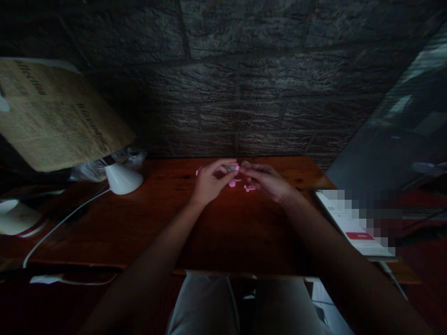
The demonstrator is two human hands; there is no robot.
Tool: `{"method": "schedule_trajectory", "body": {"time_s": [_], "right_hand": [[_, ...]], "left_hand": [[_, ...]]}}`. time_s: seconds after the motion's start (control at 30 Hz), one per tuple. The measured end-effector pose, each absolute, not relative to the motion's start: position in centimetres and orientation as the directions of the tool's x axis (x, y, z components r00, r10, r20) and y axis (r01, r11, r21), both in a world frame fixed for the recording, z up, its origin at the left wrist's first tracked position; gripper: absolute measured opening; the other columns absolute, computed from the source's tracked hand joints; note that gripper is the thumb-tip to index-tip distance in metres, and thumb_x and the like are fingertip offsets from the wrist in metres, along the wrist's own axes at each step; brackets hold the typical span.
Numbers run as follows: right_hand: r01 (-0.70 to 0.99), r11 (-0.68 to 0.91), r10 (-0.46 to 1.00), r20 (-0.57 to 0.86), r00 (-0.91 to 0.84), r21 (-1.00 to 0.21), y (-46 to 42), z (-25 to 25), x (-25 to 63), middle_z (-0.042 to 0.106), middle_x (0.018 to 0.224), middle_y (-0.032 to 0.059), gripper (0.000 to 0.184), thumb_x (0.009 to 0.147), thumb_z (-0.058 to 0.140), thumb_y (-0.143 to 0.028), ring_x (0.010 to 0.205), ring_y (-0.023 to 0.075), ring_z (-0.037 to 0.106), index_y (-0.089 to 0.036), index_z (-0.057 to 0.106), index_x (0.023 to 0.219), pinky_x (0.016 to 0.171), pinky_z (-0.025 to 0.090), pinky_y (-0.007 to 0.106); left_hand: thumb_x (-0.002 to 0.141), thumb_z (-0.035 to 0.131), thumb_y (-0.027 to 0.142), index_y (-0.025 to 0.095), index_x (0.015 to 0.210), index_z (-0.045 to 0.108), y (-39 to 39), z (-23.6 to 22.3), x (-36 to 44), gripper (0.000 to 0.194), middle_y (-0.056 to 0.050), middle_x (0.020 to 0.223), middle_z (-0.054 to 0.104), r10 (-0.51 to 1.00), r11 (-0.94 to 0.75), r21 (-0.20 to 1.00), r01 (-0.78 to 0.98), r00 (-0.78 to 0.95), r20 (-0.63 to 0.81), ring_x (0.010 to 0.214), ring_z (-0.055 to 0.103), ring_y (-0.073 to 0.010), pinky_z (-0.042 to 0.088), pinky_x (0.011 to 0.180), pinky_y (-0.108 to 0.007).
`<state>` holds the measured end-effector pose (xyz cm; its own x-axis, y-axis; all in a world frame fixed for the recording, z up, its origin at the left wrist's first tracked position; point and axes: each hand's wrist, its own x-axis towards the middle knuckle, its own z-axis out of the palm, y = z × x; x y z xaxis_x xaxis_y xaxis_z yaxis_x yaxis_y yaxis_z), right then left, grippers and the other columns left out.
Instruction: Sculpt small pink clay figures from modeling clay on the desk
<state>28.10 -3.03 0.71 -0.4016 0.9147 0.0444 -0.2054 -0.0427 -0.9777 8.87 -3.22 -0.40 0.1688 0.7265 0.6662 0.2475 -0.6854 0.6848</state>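
Note:
My left hand and my right hand meet above the far part of the wooden table. Thumb and fingertips of both are pinched together at a small pink piece; its exact kind is too small to make out. Just below the fingers lies a larger pink lump. Beside the right fingers is another pink piece with rounded lobes, partly covered by that hand. A further bit of pink shows past the back of the left hand.
On the left stands a lamp with a newsprint-patterned shade, a white base and a trailing cable. A crumpled clear plastic bag is behind it, a white cup nearer. A white box lies at the right edge. A dark brick wall closes the back.

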Motion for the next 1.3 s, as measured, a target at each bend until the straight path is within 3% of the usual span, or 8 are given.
{"method": "schedule_trajectory", "body": {"time_s": [0.3,0.6,1.3], "right_hand": [[-0.188,-0.02,0.91,0.06,-0.41,-0.982,-2.92,0.57,28.29,0.065,0.071,-0.0018,0.039,0.064,0.093,-0.048,0.056,0.0082,0.051,-0.021,0.078,0.087,0.049,0.043,0.021],[-0.174,-0.041,0.895,0.041,-0.444,-0.984,-2.82,0.55,28.59,0.068,0.078,0.0007,0.035,0.069,0.091,-0.045,0.059,0.0082,0.054,-0.02,0.078,0.089,0.052,0.046,0.021],[-0.173,-0.032,0.901,0.047,-0.432,-0.984,-2.96,0.73,28.22,0.067,0.075,0.0007,0.041,0.065,0.091,-0.052,0.056,0.0075,0.05,-0.018,0.074,0.08,0.049,0.042,0.021]], "left_hand": [[0.086,0.077,0.025,0.019,0.119,0.071,-3.31,-0.23,8.66,0.034,-0.006,0.1,0.081,0.716,-0.698,0.679,0.228,0.226,0.661,0.071,0.075,-0.0136,0.063,0.071,-0.025],[0.083,0.08,0.023,0.019,0.112,0.074,-2.81,-0.04,8.0,0.03,-0.005,0.093,0.082,0.697,-0.714,0.675,0.184,0.279,0.661,0.077,0.077,-0.0159,0.064,0.077,-0.028],[0.084,0.08,0.024,0.02,0.107,0.077,-3.19,-0.36,8.45,0.023,-0.004,0.088,0.083,0.663,-0.745,0.613,0.261,0.203,0.72,0.07,0.077,-0.0152,0.064,0.069,-0.025]]}}
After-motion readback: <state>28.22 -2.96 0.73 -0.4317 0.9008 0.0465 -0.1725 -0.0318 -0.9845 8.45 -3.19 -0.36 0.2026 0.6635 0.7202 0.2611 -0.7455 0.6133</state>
